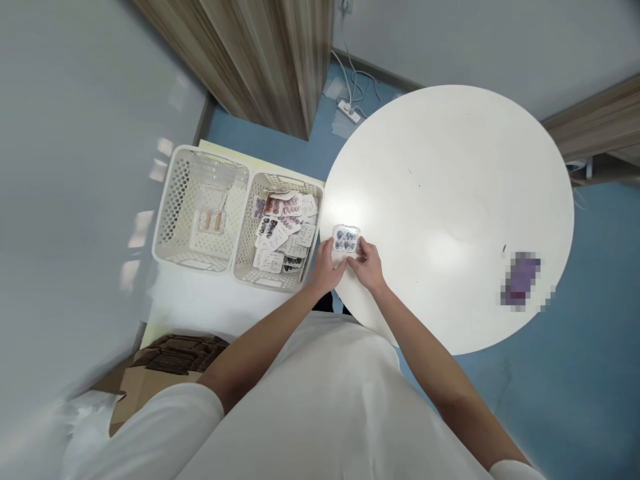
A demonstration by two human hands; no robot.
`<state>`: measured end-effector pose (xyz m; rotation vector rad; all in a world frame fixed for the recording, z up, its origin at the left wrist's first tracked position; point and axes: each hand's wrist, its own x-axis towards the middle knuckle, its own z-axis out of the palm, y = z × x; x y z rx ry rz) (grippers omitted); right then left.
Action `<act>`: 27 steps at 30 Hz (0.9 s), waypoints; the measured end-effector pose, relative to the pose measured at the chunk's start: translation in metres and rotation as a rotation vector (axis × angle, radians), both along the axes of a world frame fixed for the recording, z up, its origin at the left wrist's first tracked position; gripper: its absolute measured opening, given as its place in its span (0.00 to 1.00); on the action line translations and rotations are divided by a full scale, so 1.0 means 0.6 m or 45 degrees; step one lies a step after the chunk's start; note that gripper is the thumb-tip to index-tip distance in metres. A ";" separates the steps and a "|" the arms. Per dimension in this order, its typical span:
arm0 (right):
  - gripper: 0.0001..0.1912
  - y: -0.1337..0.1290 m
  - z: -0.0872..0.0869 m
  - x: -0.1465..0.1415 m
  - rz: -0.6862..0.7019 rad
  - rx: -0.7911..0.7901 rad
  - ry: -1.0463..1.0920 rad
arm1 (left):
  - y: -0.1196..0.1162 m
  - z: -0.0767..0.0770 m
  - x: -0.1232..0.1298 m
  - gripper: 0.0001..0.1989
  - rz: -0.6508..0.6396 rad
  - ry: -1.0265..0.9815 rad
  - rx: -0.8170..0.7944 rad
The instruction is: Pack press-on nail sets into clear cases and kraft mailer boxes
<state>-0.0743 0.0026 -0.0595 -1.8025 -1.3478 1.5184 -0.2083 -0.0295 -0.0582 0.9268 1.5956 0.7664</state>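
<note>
A small clear plastic case (346, 238) with several dark oval pieces inside is at the near left part of the round white table (460, 147). My left hand (326, 269) grips its left side, fingers bent. On the opposite side, my right hand (367, 265) has its fingers closed round the lower right corner. To the left, a white perforated basket (243, 261) holds many cards and packs of oval pieces. Beside it, another white basket (170, 252) contains stacked clear cases and one case with orange-pink pieces.
A pixelated purple object (521, 280) lies near the table's right edge. An open cardboard box (150, 393) stands at the lower left. On the floor behind the table is a power strip (349, 112) with cables.
</note>
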 end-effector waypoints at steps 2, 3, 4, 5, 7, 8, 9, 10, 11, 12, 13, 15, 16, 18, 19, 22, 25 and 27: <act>0.38 -0.001 -0.001 0.000 0.005 0.008 0.023 | -0.001 -0.001 0.002 0.33 -0.001 0.010 0.010; 0.39 -0.002 -0.002 0.000 0.002 0.013 0.039 | -0.003 -0.001 0.003 0.33 0.003 0.008 0.014; 0.40 -0.004 -0.003 0.001 -0.002 0.016 0.058 | -0.004 -0.001 0.005 0.34 0.011 -0.001 0.016; 0.41 -0.006 -0.003 0.002 -0.006 0.015 0.078 | -0.006 -0.001 0.006 0.35 0.027 -0.012 0.016; 0.43 -0.013 0.000 0.005 -0.011 0.001 0.124 | -0.013 0.001 0.011 0.36 0.075 -0.038 0.010; 0.44 -0.017 0.003 0.009 -0.010 -0.011 0.148 | -0.017 0.003 0.014 0.36 0.102 -0.049 0.003; 0.44 -0.021 0.007 0.014 -0.004 -0.026 0.173 | -0.023 0.006 0.018 0.36 0.129 -0.056 -0.006; 0.45 -0.026 0.012 0.020 0.010 -0.045 0.197 | -0.029 0.010 0.022 0.36 0.155 -0.059 -0.017; 0.45 -0.031 0.017 0.028 0.033 -0.069 0.220 | -0.036 0.014 0.027 0.36 0.175 -0.062 -0.026; 0.45 -0.037 0.023 0.037 0.071 -0.095 0.240 | -0.043 0.019 0.032 0.36 0.189 -0.066 -0.033; 0.46 -0.042 0.028 0.047 0.119 -0.121 0.253 | -0.052 0.025 0.038 0.36 0.202 -0.068 -0.035; 0.46 -0.053 0.036 0.069 0.235 -0.162 0.259 | -0.070 0.039 0.051 0.35 0.217 -0.071 -0.037; 0.47 -0.058 0.040 0.079 0.293 -0.177 0.254 | -0.080 0.045 0.057 0.34 0.223 -0.066 -0.037; 0.47 -0.070 0.045 0.098 0.392 -0.200 0.239 | -0.103 0.058 0.068 0.33 0.235 -0.035 -0.027; 0.47 -0.076 0.047 0.107 0.435 -0.216 0.235 | -0.116 0.064 0.073 0.33 0.242 -0.011 -0.016; 0.44 -0.095 0.052 0.129 0.546 -0.312 0.261 | -0.162 0.076 0.078 0.33 0.271 0.075 0.002; 0.42 -0.108 0.053 0.146 0.614 -0.399 0.267 | -0.212 0.079 0.066 0.32 0.318 0.148 -0.032; 0.40 -0.113 0.052 0.152 0.636 -0.386 0.234 | -0.243 0.077 0.052 0.31 0.377 0.199 -0.015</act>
